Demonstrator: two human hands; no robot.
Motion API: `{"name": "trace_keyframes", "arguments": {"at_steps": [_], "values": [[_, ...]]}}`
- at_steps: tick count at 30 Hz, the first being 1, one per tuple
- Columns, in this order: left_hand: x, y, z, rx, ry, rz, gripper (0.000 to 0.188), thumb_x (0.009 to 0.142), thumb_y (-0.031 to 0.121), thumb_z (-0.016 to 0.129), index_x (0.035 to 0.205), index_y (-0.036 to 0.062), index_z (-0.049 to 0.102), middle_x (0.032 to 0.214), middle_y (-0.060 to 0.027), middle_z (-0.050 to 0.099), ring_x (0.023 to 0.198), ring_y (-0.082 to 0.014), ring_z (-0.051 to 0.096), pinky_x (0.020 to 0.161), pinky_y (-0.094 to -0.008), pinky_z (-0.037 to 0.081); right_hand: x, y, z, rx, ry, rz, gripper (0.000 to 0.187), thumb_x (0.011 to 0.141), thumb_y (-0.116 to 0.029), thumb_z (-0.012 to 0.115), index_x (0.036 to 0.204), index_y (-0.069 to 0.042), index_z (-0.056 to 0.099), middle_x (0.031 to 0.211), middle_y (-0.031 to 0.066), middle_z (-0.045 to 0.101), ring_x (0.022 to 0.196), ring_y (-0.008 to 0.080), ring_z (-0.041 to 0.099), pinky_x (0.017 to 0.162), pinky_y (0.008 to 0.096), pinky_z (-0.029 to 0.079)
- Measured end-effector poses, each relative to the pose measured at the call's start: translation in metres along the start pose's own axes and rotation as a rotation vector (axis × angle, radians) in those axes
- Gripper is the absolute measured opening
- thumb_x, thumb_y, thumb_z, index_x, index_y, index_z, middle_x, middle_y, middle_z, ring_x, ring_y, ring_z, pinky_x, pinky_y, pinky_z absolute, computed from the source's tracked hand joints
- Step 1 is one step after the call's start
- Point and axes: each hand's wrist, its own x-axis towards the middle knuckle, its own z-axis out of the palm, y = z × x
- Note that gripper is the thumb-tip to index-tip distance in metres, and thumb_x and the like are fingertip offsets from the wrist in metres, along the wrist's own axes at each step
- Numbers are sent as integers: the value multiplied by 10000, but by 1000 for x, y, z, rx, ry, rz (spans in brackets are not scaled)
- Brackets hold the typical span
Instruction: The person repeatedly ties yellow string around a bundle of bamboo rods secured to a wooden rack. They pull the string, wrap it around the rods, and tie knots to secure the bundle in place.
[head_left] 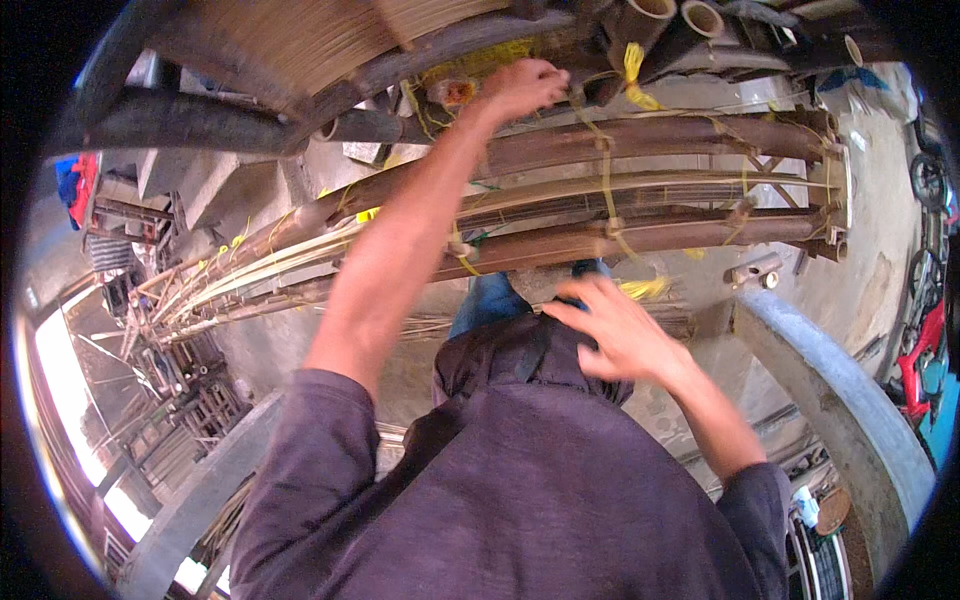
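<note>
Past bamboo poles, the left hand curls at twelve o'clock, hold too blurred to tell; the right hand spreads, empty, at three.

Workshop with lashed bamboo poles

Two thick bamboo poles run between left fingers and right fingers; three bamboo tube mouths beyond the left, rightward.

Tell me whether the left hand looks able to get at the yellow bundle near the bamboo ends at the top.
Probably yes: the left hand is just left of the yellow bundle, and nothing appears to block the gap, though one view leaves depth uncertain.
</note>
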Motion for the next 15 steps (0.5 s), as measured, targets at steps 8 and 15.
{"name": "trace_keyframes", "arguments": {"at_steps": [8, 15], "values": [[-153, -10, -95, 237, 129, 216, 341, 941, 361, 489, 1101, 97, 635, 1006, -129, 678, 917, -287, 651, 810, -374, 493, 75, -1, 141, 807, 360, 642, 283, 905, -117, 537, 1184, -74, 550, 818, 83, 608, 736, 208, 613, 661, 322, 504], [-241, -46, 8, 352, 625, 283, 137, 847, 200, 587, 906, 92, 647, 731, -125, 641, 770, -302, 640, 728, -392, 480, 237, -145, -33, -516, -193, -310, 98, 798, -93, 606, 871, -28, 622, 773, 142, 539, 785, 336, 568, 670, 425, 459]]}}
